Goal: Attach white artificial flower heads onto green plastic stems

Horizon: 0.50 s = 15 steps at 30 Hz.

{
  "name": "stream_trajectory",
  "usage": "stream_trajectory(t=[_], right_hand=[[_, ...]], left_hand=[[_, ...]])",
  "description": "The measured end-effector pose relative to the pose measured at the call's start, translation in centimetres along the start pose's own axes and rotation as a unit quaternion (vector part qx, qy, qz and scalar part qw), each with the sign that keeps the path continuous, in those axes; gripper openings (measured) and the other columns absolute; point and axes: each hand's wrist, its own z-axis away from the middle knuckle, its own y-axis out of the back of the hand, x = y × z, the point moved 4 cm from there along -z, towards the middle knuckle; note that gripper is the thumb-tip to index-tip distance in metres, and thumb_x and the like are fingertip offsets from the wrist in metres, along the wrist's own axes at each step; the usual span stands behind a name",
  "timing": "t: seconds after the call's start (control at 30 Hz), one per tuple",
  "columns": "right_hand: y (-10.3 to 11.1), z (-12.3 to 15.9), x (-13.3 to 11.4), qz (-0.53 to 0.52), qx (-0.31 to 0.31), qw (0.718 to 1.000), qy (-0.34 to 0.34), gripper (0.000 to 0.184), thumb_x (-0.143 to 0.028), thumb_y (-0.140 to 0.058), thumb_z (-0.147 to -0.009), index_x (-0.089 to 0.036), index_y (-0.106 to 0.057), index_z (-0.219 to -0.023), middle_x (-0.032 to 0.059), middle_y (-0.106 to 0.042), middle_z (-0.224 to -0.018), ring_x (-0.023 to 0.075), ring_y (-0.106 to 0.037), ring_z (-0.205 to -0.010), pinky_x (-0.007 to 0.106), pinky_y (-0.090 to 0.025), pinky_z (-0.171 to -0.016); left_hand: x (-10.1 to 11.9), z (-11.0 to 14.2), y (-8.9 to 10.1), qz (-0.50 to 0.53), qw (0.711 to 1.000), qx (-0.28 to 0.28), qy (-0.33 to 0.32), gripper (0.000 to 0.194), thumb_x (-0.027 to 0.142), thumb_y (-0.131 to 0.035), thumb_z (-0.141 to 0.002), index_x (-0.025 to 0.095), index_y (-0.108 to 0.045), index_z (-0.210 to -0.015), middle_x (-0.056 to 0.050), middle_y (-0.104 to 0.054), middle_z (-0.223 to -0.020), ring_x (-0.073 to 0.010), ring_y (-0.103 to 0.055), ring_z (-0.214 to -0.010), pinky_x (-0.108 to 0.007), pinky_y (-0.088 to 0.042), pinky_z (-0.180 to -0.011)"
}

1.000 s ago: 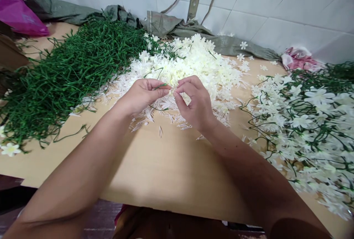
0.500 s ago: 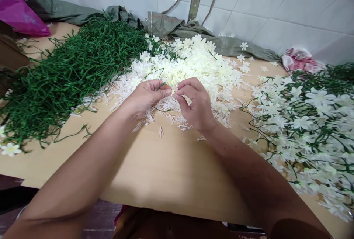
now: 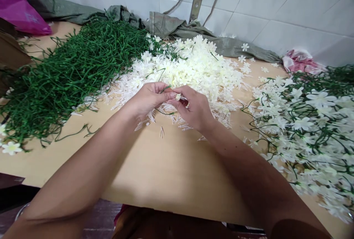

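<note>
My left hand (image 3: pixel 151 100) is closed in a pinch around a thin green plastic stem (image 3: pixel 165 89), whose lower end curves out below the fingers. Fingertip to fingertip with it, my right hand (image 3: pixel 195 108) pinches a small white artificial flower (image 3: pixel 178 97) at the stem's tip. My fingers cover most of the flower. Just beyond both hands lies a heap of loose white flower heads (image 3: pixel 193 62). Short white stamen pieces (image 3: pixel 162 132) are scattered on the tabletop below the hands.
A big pile of green stems (image 3: pixel 83 62) fills the left side of the brown tabletop (image 3: pixel 166 172). Flowers on stems (image 3: pixel 304 128) are heaped at right. Along the tiled wall lie grey-green cloth (image 3: pixel 235 45) and a pink-and-white bag (image 3: pixel 301 62). A magenta bag (image 3: pixel 22 6) is at far left.
My right hand has come closer to the left, its fingers now folded around the white flower. The left hand with the stem has shifted only slightly.
</note>
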Motion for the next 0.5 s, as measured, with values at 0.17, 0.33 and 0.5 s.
stream_trajectory(t=[0.17, 0.33, 0.5], right_hand=[[0.01, -0.09, 0.11, 0.041, 0.008, 0.999, 0.033, 0.03, -0.041, -0.036, -0.097, -0.02, -0.049, -0.081, 0.0005, -0.055, -0.07, 0.0105, -0.04, -0.056, 0.026, -0.03, -0.053], [0.01, -0.36, 0.24, -0.027, -0.009, 1.0, 0.011, 0.029, -0.039, -0.036, -0.097, -0.02, -0.048, -0.079, 0.0005, -0.051, -0.072, 0.0107, -0.043, -0.063, 0.025, -0.035, -0.059], [0.27, -0.65, 0.87, -0.11, -0.009, 0.993, -0.039, 0.033, -0.047, -0.048, -0.092, -0.019, -0.052, -0.075, -0.0031, -0.044, -0.064, 0.0092, -0.039, -0.06, 0.025, -0.034, -0.059]], left_hand=[[0.24, 0.07, 0.09, -0.01, 1.0, 0.004, -0.018, 0.028, 0.026, -0.078, -0.055, 0.015, -0.053, -0.061, 0.008, -0.042, -0.046, -0.0018, -0.027, -0.041, -0.021, -0.014, -0.043], [0.43, 0.21, -0.02, -0.027, 0.999, 0.01, -0.039, 0.024, 0.027, -0.074, -0.06, 0.015, -0.052, -0.062, 0.009, -0.037, -0.045, -0.0028, -0.028, -0.043, -0.022, -0.016, -0.045], [0.44, 0.28, 0.02, -0.02, 0.999, -0.001, -0.034, 0.022, 0.025, -0.072, -0.062, 0.015, -0.052, -0.063, 0.01, -0.034, -0.043, -0.0027, -0.025, -0.04, -0.022, -0.013, -0.044]])
